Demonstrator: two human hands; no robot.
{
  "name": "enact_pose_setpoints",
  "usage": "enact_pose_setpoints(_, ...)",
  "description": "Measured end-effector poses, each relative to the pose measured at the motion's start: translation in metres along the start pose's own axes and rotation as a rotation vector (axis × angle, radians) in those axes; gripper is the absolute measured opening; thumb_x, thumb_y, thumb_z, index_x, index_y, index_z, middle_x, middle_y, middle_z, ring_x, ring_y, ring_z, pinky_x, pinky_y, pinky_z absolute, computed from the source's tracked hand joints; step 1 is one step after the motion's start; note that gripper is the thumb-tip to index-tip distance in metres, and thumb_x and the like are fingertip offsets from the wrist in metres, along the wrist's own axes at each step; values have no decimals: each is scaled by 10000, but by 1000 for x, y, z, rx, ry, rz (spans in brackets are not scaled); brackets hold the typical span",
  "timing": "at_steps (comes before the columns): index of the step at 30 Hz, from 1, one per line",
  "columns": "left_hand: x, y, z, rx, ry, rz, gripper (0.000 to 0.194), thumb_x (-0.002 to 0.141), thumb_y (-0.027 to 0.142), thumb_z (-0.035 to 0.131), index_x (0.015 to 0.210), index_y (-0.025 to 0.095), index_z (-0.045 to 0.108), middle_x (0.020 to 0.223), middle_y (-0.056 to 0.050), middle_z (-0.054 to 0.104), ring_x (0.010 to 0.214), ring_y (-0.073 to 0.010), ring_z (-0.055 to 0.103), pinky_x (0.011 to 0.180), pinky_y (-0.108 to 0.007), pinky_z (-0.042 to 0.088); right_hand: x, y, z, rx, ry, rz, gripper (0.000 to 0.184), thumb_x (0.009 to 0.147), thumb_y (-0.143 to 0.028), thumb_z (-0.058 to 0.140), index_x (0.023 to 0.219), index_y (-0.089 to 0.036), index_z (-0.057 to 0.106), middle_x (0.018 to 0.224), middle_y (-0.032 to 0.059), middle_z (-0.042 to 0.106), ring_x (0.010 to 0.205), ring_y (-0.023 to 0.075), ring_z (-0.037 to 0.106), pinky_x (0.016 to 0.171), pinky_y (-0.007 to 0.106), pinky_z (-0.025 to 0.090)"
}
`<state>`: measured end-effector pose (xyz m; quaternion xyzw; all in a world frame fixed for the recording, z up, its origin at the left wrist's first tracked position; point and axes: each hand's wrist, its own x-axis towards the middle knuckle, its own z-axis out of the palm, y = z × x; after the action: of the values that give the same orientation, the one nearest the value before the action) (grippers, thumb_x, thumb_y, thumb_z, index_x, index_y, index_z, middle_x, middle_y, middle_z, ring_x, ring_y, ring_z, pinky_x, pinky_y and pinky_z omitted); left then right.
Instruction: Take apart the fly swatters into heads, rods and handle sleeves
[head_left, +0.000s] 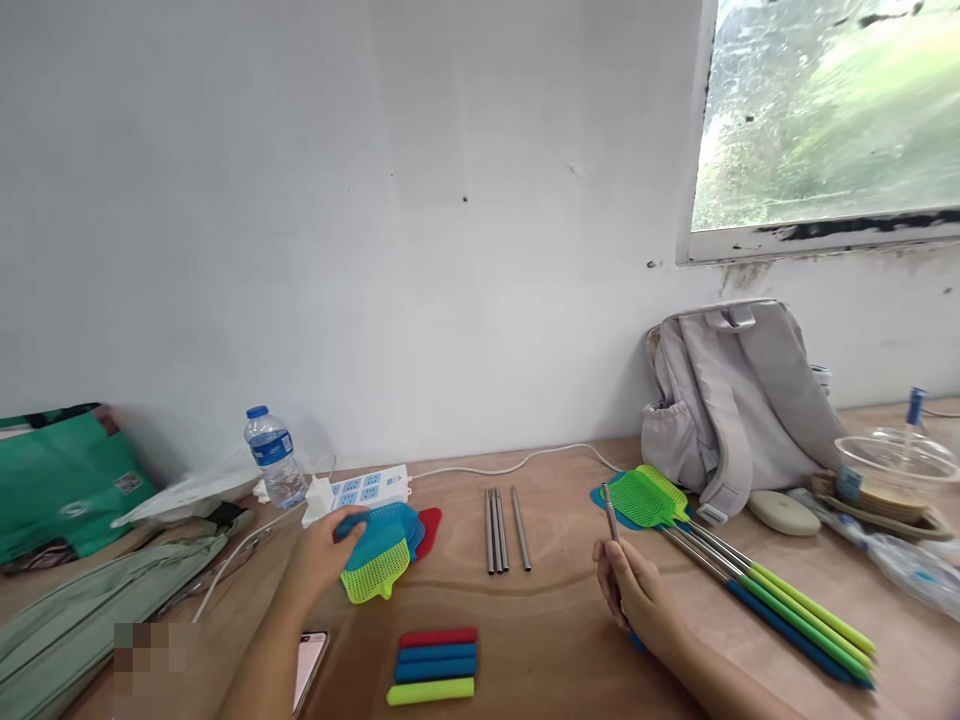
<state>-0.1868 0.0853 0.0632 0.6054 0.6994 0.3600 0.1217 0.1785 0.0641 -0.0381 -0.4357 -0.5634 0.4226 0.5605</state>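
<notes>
Swatter heads [390, 550] lie fanned beside the power strip [371, 488]; there we find the left hand [335, 535] with fingers closed on a blue head [375, 532]. We see the right hand [628, 585] curled tightly around an upright metal rod [610, 512]. Spare rods [498, 530] lie between the hands, handles [436, 664] nearer us. Assembled swatters [739, 565] crowd the right side before a backpack [739, 400]; the left forearm partly covers a phone [309, 665].

Bare forearms [264, 640] extended, left grip [328, 548] pinching, right grip [631, 588] curled closed
</notes>
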Motion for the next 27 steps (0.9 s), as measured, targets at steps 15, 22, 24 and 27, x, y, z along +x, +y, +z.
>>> enact_pose_setpoints(15, -35, 94, -14, -1025, 295, -229, 343, 610, 259, 665, 928, 222, 544, 708, 34, 607, 615, -132, 598, 483, -182, 457, 0, -30, -7, -73, -47, -80, 341, 758, -524, 520, 877, -207, 559, 735, 6, 529, 685, 132, 511, 597, 224, 437)
enact_pose_setpoints(22, -39, 96, -3, -948, 82, -383, 336, 712, 267, 640, 1024, 199, 535, 679, -2, 652, 540, -179, 631, 470, -274, 519, 13, -24, -8, 80, -50, 188, 492, 680, -689, 462, 648, -203, 390, 466, -109, 202, 355, 36, 162, 348, 169, 90)
enact_pose_setpoints(24, -39, 96, 2, -962, 41, -418, 322, 718, 257, 641, 1017, 196, 539, 689, -3, 658, 516, -170, 626, 458, -270, 518, 13, -16, -13, 103, -42, 181, 479, 708, -683, 432, 653, -213, 356, 454, -117, 168, 348, 41, 152, 353, 172, 78)
enact_pose_setpoints(27, -40, 97, 12, -1005, -45, -485, 296, 701, 211, 654, 980, 185, 561, 747, -17, 681, 573, -175, 648, 520, -266, 535, 10, -8, -17, 63, -86, 113, 455, 778, -649, 353, 638, -216, 331, 451, -113, 168, 354, 50, 141, 356, 184, 97)
